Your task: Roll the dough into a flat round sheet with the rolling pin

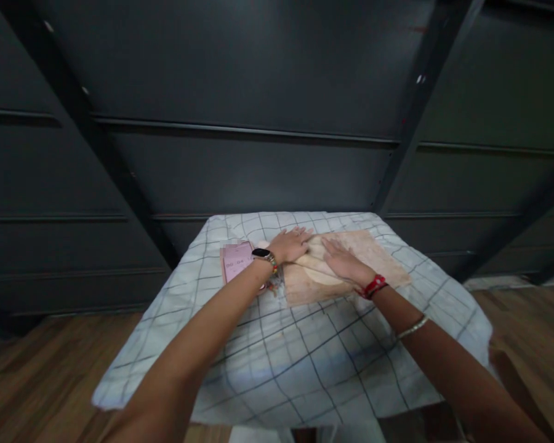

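Both hands rest on a cream, soft-looking folded piece [316,266], which could be cloth or dough; I cannot tell which. Beneath it lies a peach-coloured flat sheet [373,252] with mottled marks. My left hand [293,245] lies on the far left part of the cream piece, fingers stretched out, palm down. My right hand [346,261] presses flat on the right of it, fingers extended toward the left hand. Neither hand grasps anything. A pink-screened phone [235,261] showing a running time lies left of my left hand, partly covered by that wrist.
A white checked cloth [277,351] covers the table and hangs over its near edge. Dark metal panels [258,172] stand directly behind the table. Small colourful bits [272,288] lie near the sheet's left edge. Wooden floor [74,363] shows on both sides.
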`<state>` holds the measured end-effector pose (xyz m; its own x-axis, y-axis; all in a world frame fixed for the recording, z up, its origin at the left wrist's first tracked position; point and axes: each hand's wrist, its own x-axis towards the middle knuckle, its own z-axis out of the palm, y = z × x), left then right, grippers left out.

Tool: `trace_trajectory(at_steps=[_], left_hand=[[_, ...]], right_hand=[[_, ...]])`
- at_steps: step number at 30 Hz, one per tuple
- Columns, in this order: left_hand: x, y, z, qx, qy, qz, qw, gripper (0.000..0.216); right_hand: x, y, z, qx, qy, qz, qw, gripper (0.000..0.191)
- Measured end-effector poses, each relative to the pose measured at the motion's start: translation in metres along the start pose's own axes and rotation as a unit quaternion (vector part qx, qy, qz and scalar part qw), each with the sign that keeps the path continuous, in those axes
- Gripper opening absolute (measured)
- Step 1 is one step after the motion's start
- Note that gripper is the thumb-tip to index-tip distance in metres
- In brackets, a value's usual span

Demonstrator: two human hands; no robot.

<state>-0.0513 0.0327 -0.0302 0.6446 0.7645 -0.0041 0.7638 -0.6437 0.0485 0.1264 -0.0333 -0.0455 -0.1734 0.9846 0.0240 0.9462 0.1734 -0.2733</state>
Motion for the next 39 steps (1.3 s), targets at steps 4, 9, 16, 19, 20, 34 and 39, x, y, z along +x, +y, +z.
trace_trajectory(at_steps=[4, 9, 16, 19, 20, 34, 39], left_hand=[[-0.005, 0.001, 0.000, 0.001, -0.026, 0.046, 0.999, 0.056], [0.000, 0.003, -0.002, -0.004, -0.038, 0.000, 0.999, 0.059], [0.000, 0.000, 0.002, -0.011, -0.029, 0.023, 0.999, 0.058], [-0.001, 0.002, 0.002, -0.011, -0.039, 0.002, 0.999, 0.059], [-0.004, 0.003, 0.002, -0.009, -0.038, 0.010, 0.999, 0.058], [-0.007, -0.005, 0.002, -0.012, -0.015, 0.063, 0.998, 0.055], [-0.005, -0.004, -0.002, -0.013, -0.024, 0.035, 0.999, 0.058]], right_hand=[[-0.008, -0.006, 0.003, -0.020, -0.017, -0.059, 0.998, 0.058], [-0.003, -0.004, 0.004, -0.033, 0.013, -0.053, 0.998, 0.058], [0.003, -0.003, 0.005, -0.030, 0.007, -0.060, 0.998, 0.057], [0.000, -0.006, 0.003, -0.037, 0.017, -0.028, 0.999, 0.057], [-0.002, -0.007, 0.004, -0.042, 0.020, -0.037, 0.998, 0.056], [-0.007, -0.018, 0.004, -0.054, 0.048, -0.124, 0.990, 0.055], [-0.002, -0.023, -0.004, -0.014, 0.054, -0.073, 0.996, 0.052]])
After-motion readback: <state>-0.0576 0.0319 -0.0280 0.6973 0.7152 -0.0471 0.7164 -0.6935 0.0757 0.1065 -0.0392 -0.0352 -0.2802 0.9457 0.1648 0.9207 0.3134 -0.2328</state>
